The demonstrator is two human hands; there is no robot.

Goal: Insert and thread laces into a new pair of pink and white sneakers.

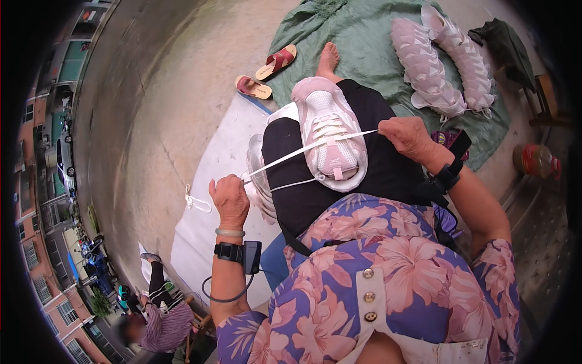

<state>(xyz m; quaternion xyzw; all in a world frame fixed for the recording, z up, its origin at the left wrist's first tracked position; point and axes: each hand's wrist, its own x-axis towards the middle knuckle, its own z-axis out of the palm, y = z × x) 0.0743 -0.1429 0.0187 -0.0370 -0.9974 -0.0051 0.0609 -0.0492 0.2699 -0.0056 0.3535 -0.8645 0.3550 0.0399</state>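
Note:
A pink and white sneaker (332,130) lies across my black-trousered lap, its heel toward me and white laces crossing its tongue. Stretched taut over it is a white shoelace (285,159). My left hand (230,199), left of the shoe, is closed on one end of this lace. On the right, the fingers of my right hand (410,139) pinch its other end. A thin pale cord (295,182) runs beside the heel, ending in a small loop. Left of my knee, more pale shoes (259,176) are partly hidden by my leg and hand.
Two long stacks of nested pink shoe pieces (424,70) lie on a green cloth (357,36). Red slippers (277,62) sit beyond a white sheet (200,227). A white lace bundle (197,200) lies left; a red-labelled bottle (535,161) stands right. Another person (163,324) sits lower left.

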